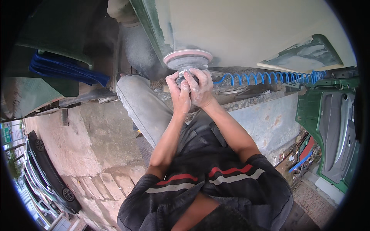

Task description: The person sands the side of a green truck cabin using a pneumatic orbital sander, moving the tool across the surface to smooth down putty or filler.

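A round pneumatic sander (187, 62) with a pinkish disc is pressed against the lower edge of a pale, filler-coated car panel (231, 34). My left hand (179, 94) grips its body from the left, thumb upward. My right hand (202, 87) wraps round the same body from the right, fingers over the top. Both hands are coated in white dust. A coiled blue air hose (266, 78) runs off to the right from behind my right hand. Bare green paint shows along the panel's left edge. Most of the sander's grip is hidden under my fingers.
Blue cloth (65, 69) hangs at the upper left. A detached green car door (327, 131) stands at the right. My bent grey-trousered leg (144, 106) is left of the sander. A dark parked car (50, 173) sits at lower left, beyond the concrete ground (108, 150).
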